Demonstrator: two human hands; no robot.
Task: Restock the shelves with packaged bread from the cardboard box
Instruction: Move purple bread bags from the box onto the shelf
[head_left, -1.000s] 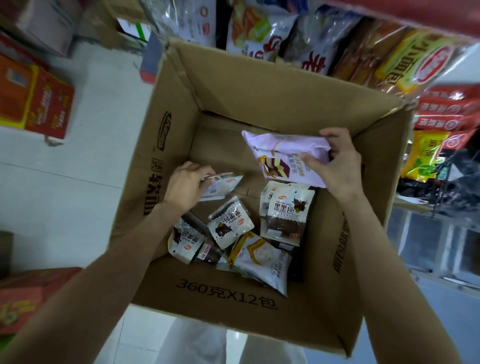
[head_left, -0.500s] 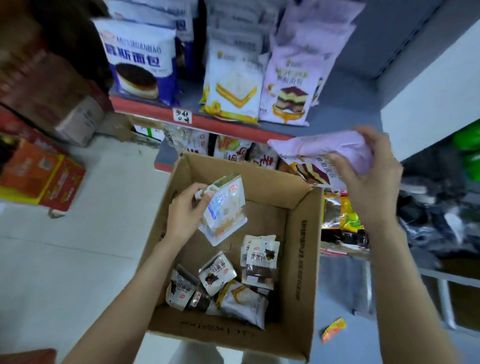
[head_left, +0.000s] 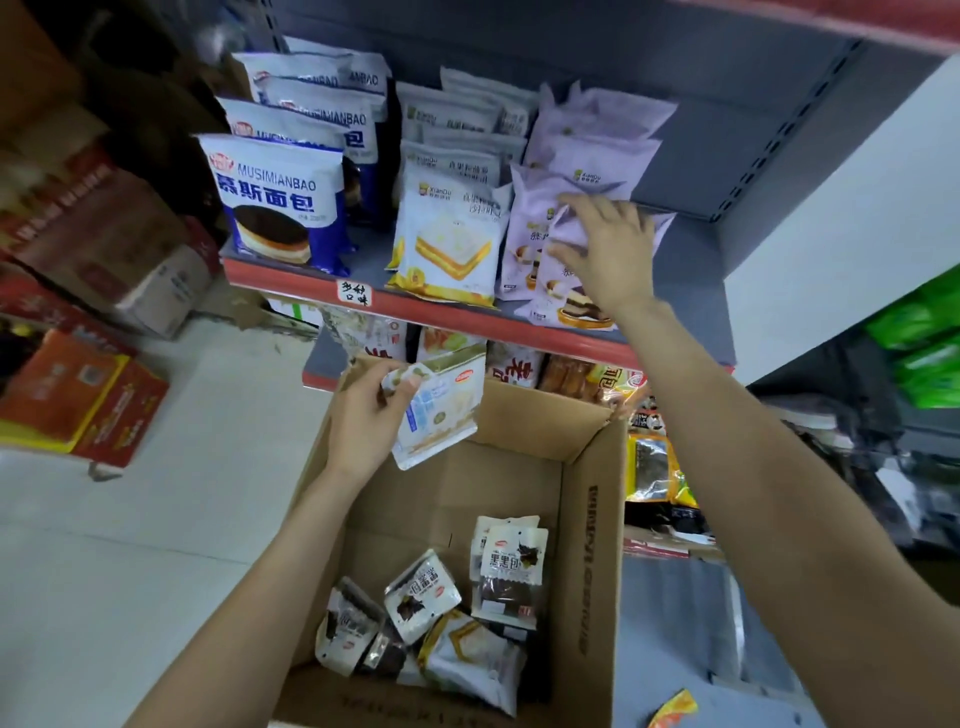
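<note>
Head view shows me my right hand (head_left: 602, 249) up at the shelf (head_left: 457, 317), fingers spread and laid flat against a purple bread bag (head_left: 571, 291) that stands at the front of the purple row, at the right end of the stock; the hand covers the bag's upper half, so I can't tell whether the thumb hooks behind it. My left hand (head_left: 363, 415) sits lower, above the near-left wall of the cardboard box (head_left: 592, 545), with thumb and fingers pinching the top corner of a small white-and-green bread packet (head_left: 441, 410), which hangs tilted over the open box. In the bottom of the box lie several small packets (head_left: 423, 595), white with dark print, some overlapping, and a dark one (head_left: 506, 571) standing against the right wall. On the shelf, to the left of the purple bags, stand a row of white bags with a yellow sandwich picture (head_left: 449, 239) and then blue-and-white mousse bread bags (head_left: 280, 202), each row several deep. A handwritten price tag (head_left: 355, 292) is stuck on the shelf's red front edge. Below it a lower shelf holds more snack bags, partly hidden by the box's far flap and by my right forearm. On the white tiled floor to the left sit orange-red cartons (head_left: 78, 395) and a plain brown carton (head_left: 166, 291) behind them. A small orange wrapper (head_left: 672, 709) lies on the floor just right of the box.
</note>
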